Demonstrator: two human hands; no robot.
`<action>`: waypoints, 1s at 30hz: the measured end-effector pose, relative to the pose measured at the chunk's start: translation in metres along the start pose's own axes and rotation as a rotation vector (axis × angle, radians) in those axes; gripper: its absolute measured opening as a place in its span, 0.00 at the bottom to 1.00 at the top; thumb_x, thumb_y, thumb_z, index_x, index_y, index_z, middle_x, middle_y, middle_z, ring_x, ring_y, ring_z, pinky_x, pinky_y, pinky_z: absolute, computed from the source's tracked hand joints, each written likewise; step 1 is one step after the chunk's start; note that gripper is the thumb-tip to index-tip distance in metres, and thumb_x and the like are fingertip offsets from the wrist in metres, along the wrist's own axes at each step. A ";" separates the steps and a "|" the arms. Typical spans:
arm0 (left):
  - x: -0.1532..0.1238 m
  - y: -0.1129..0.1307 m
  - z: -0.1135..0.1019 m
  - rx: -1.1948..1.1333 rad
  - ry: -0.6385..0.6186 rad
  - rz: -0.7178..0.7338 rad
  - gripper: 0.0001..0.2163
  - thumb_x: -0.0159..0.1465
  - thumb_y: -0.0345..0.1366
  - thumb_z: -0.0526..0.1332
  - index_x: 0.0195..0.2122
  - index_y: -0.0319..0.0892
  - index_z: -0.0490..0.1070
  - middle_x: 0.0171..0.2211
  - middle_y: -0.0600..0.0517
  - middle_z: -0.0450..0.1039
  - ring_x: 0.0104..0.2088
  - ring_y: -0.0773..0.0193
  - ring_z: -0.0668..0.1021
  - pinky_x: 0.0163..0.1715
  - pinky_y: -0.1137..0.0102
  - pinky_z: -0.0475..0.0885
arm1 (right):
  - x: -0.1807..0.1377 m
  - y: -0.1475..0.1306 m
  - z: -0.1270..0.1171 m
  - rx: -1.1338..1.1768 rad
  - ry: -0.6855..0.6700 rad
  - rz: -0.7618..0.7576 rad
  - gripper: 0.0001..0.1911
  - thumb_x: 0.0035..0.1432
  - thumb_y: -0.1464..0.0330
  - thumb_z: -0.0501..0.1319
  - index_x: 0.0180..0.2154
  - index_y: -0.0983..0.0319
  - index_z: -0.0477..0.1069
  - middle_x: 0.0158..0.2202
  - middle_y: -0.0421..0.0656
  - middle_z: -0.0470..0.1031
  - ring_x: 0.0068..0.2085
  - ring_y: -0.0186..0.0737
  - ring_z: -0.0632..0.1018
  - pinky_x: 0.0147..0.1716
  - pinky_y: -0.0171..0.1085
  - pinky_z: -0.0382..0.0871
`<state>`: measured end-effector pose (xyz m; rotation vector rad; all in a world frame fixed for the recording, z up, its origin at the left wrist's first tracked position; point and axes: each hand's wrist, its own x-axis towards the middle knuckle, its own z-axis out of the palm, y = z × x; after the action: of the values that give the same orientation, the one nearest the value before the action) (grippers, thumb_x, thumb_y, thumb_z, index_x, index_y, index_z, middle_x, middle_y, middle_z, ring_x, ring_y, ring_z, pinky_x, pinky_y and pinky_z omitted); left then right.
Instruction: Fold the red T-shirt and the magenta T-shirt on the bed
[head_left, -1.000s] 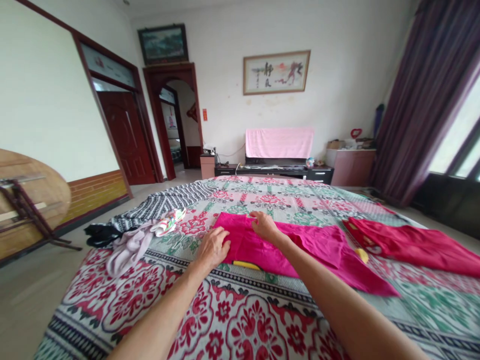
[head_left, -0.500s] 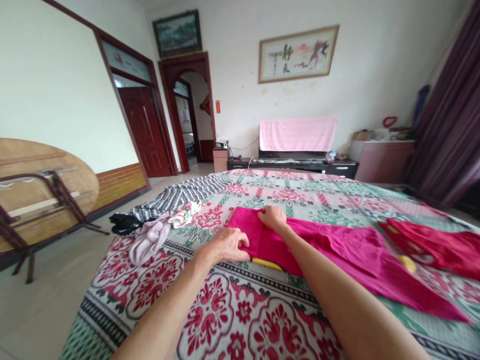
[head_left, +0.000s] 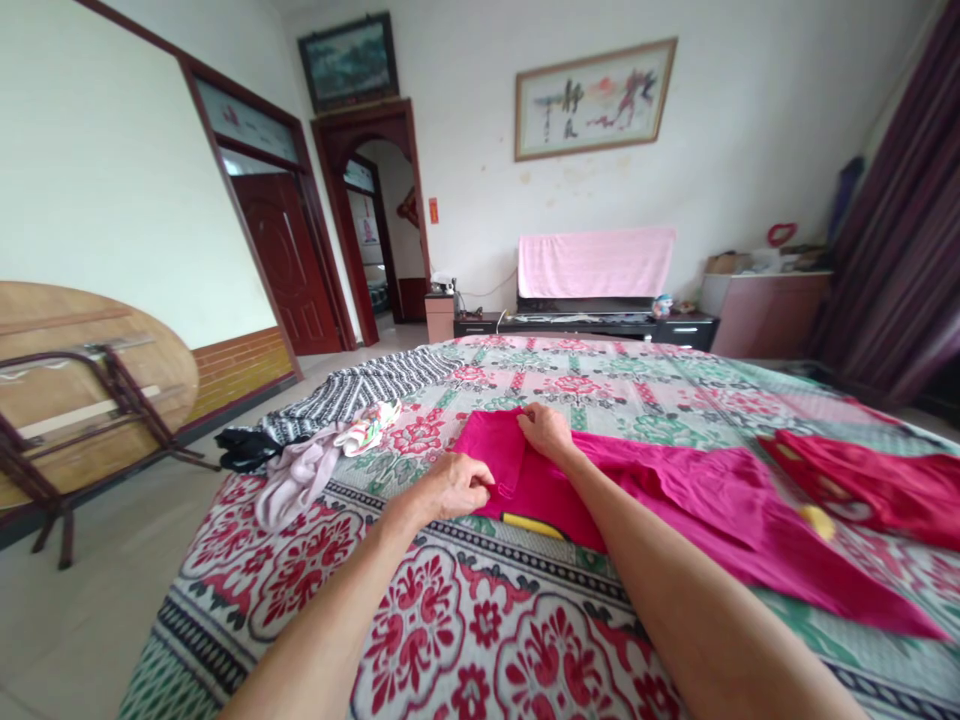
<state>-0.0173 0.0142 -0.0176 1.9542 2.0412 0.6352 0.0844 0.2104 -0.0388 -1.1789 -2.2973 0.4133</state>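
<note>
A magenta garment (head_left: 690, 490) lies stretched sideways across the patterned bedspread (head_left: 420, 610), its left end doubled over into a flap. It looks like a piece of clothing, but I cannot tell which kind. My left hand (head_left: 455, 485) pinches the flap's near corner, slightly raised. At the far edge of the same flap, my right hand (head_left: 546, 432) grips the cloth between thumb and fingers. A yellow strip (head_left: 535, 525) shows along the garment's near edge, just right of my left hand.
Red clothing (head_left: 885, 485) lies to the right. Left of my hands are a pale lilac cloth (head_left: 300, 478), a small white patterned cloth (head_left: 369, 428), a black item (head_left: 251, 448) and a black-and-white patterned cloth (head_left: 360, 385). A folded round table (head_left: 82, 370) leans by the left wall.
The flap's near corner has lifted and shifted in my left hand, whose fingers are drawn closer together. My right hand stays in nearly the same place at the far edge.
</note>
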 end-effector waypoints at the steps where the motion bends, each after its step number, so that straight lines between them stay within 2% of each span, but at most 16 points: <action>1: 0.000 0.000 0.000 0.002 -0.004 0.001 0.14 0.50 0.32 0.55 0.34 0.40 0.79 0.26 0.52 0.77 0.27 0.66 0.73 0.27 0.75 0.64 | 0.000 -0.001 0.000 0.011 0.010 -0.004 0.16 0.57 0.64 0.52 0.41 0.61 0.74 0.36 0.46 0.78 0.39 0.43 0.77 0.37 0.35 0.65; 8: 0.001 -0.004 -0.001 -0.074 -0.036 -0.024 0.14 0.48 0.31 0.54 0.32 0.38 0.77 0.23 0.54 0.74 0.24 0.69 0.71 0.25 0.75 0.63 | 0.004 -0.004 0.002 0.114 0.030 -0.008 0.14 0.58 0.67 0.52 0.41 0.62 0.73 0.37 0.44 0.78 0.40 0.40 0.76 0.40 0.33 0.65; 13: -0.001 -0.005 -0.006 -0.105 0.033 -0.050 0.10 0.48 0.30 0.53 0.26 0.38 0.74 0.18 0.58 0.63 0.22 0.71 0.64 0.23 0.75 0.57 | 0.012 0.005 0.006 0.207 -0.020 0.042 0.18 0.60 0.67 0.48 0.45 0.63 0.71 0.31 0.42 0.78 0.32 0.35 0.77 0.33 0.31 0.68; 16: -0.003 -0.004 -0.009 -0.153 -0.001 -0.073 0.08 0.48 0.30 0.54 0.24 0.38 0.72 0.17 0.59 0.59 0.21 0.71 0.62 0.21 0.75 0.56 | 0.014 0.010 0.006 0.238 -0.049 0.073 0.18 0.60 0.69 0.47 0.48 0.64 0.70 0.32 0.41 0.78 0.28 0.32 0.77 0.29 0.29 0.68; 20: -0.003 -0.002 -0.007 -0.120 -0.017 -0.076 0.11 0.47 0.30 0.55 0.28 0.39 0.75 0.20 0.57 0.66 0.23 0.70 0.67 0.24 0.75 0.59 | 0.011 0.008 0.003 0.217 -0.056 0.065 0.16 0.56 0.67 0.55 0.45 0.64 0.72 0.34 0.43 0.78 0.33 0.36 0.78 0.34 0.31 0.69; 22: -0.002 -0.001 -0.005 -0.079 -0.012 -0.072 0.12 0.47 0.30 0.55 0.30 0.39 0.76 0.21 0.55 0.69 0.24 0.68 0.69 0.26 0.75 0.61 | 0.009 0.005 0.001 0.198 -0.055 0.042 0.18 0.51 0.70 0.59 0.45 0.63 0.72 0.35 0.43 0.79 0.37 0.38 0.78 0.38 0.32 0.69; 25: 0.000 0.000 -0.003 -0.037 0.003 -0.041 0.13 0.47 0.30 0.55 0.30 0.38 0.78 0.23 0.53 0.73 0.25 0.68 0.71 0.26 0.75 0.63 | 0.005 0.001 -0.002 0.180 -0.044 0.023 0.22 0.47 0.75 0.59 0.47 0.63 0.71 0.37 0.43 0.79 0.39 0.39 0.77 0.41 0.32 0.67; 30: 0.000 0.004 -0.003 -0.024 0.031 -0.011 0.15 0.47 0.29 0.54 0.31 0.38 0.78 0.23 0.53 0.75 0.24 0.68 0.72 0.26 0.75 0.63 | 0.002 -0.002 -0.008 0.188 -0.003 0.028 0.23 0.49 0.74 0.57 0.50 0.62 0.69 0.38 0.43 0.79 0.40 0.38 0.77 0.42 0.32 0.67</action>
<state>-0.0151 0.0137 -0.0137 1.9306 2.0516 0.6882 0.0869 0.2116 -0.0309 -1.1176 -2.1924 0.6277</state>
